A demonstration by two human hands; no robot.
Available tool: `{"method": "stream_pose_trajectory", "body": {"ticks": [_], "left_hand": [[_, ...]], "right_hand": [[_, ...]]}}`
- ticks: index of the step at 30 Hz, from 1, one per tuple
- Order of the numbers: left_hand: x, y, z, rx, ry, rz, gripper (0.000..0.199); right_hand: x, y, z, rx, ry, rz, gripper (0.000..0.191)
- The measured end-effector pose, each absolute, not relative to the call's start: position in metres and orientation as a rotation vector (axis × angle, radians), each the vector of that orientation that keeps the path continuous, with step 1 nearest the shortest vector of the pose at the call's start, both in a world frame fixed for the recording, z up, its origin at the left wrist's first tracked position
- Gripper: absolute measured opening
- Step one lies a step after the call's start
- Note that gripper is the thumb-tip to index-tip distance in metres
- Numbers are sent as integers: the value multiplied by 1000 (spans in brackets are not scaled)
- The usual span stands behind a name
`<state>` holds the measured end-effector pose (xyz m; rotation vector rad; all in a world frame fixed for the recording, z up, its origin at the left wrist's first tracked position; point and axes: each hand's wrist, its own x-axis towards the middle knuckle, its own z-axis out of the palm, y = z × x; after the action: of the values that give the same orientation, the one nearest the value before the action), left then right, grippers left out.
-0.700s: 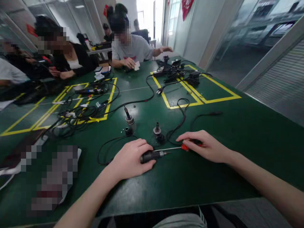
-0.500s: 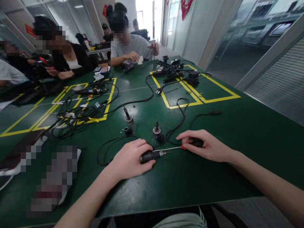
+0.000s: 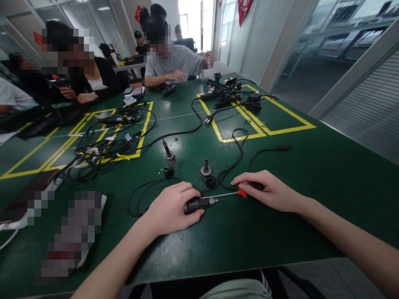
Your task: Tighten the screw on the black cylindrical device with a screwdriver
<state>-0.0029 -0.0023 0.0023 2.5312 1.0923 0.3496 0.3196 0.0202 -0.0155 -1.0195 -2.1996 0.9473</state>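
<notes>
My left hand (image 3: 174, 207) is closed around the black body of a pen-shaped electric tool (image 3: 201, 204), its metal tip pointing right. Fingers of my right hand (image 3: 264, 189) wrap the dark handle of a screwdriver with a red collar (image 3: 242, 192). The screwdriver's thin shaft (image 3: 222, 194) runs left, just above the tool's tip, toward my left fingers. Beyond my hands, a metal cylindrical part (image 3: 170, 158) stands upright with a small black cap (image 3: 167, 172) beside it. A second metal part (image 3: 205, 170) stands to its right, next to a black ring (image 3: 211, 181).
Black cables (image 3: 96, 155) lie tangled at the left, and adapters with cords (image 3: 226, 93) are piled at the back. A blurred-out flat object (image 3: 75, 232) rests at the near left. Across the green table (image 3: 280, 241), a person in grey (image 3: 183, 62) handles a small item.
My right fingers have shifted slightly on the screwdriver, showing more of the red collar. My left hand is unmoved. The person across the table has raised a small white item.
</notes>
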Motion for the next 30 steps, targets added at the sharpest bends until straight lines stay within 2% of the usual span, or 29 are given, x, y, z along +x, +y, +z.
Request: {"method": "stream_pose_trajectory", "body": {"ticks": [9, 17, 30], "left_hand": [[-3, -2, 2, 2526, 1096, 341, 17], [-3, -2, 1, 2500, 1122, 349, 17], [-3, -3, 2, 2512, 1123, 335, 16]], "right_hand": [[317, 18, -14, -996, -2151, 1029, 25], [319, 20, -15, -1029, -2215, 889, 27], [319, 17, -10, -1017, -2173, 908, 25]]}}
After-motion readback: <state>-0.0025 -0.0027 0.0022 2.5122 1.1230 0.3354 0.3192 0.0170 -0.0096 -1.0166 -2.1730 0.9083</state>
